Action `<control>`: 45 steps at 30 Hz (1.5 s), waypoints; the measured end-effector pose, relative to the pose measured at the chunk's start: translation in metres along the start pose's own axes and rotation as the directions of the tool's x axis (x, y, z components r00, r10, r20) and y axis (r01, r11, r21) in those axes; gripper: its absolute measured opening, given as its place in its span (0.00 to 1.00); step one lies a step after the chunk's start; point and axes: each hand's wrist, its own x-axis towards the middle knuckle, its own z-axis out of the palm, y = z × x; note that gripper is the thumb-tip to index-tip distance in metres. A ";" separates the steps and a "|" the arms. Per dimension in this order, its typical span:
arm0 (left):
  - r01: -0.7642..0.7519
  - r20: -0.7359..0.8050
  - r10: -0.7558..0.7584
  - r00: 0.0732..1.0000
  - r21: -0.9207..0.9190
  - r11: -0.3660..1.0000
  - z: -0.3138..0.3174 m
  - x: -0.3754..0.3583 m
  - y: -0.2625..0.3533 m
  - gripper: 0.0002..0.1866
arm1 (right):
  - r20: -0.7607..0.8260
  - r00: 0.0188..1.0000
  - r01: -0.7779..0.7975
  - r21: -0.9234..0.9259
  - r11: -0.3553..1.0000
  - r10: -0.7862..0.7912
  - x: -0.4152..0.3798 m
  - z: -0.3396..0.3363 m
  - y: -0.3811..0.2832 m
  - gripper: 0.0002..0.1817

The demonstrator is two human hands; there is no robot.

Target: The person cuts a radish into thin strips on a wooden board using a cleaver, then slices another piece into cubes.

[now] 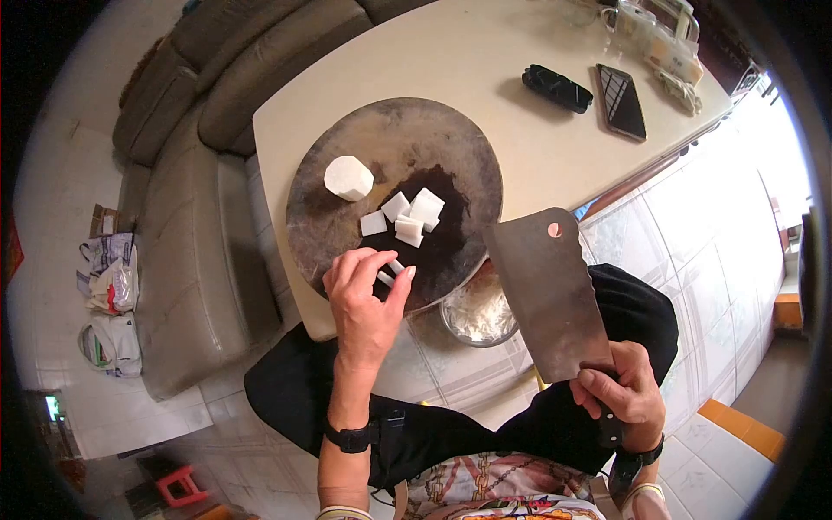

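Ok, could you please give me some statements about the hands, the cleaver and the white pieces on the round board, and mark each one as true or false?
1. The right hand holds the cleaver by its handle, blade lifted off the board. True.
2. The left hand rests flat on the phone. False: it pinches a small white piece at the near edge of the round cutting board.
3. A large uncut white chunk sits on the board, apart from the cut cubes. True.
4. The metal bowl stands on the table beside the phone. False: it is below the table edge, near the person's lap.
5. Both wrists wear dark bands. True.
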 end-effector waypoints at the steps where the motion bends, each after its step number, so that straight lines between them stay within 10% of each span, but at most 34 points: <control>1: 0.006 -0.002 -0.006 1.000 -0.014 1.000 -0.002 0.001 0.002 0.12 | 0.008 1.000 -0.001 0.003 1.000 0.001 0.000 0.000 0.000 0.13; 45: 0.055 -0.074 -0.060 0.995 -0.068 0.996 0.006 0.014 0.003 0.17 | 0.029 0.996 -0.079 -0.043 0.996 0.080 0.001 0.001 -0.007 0.09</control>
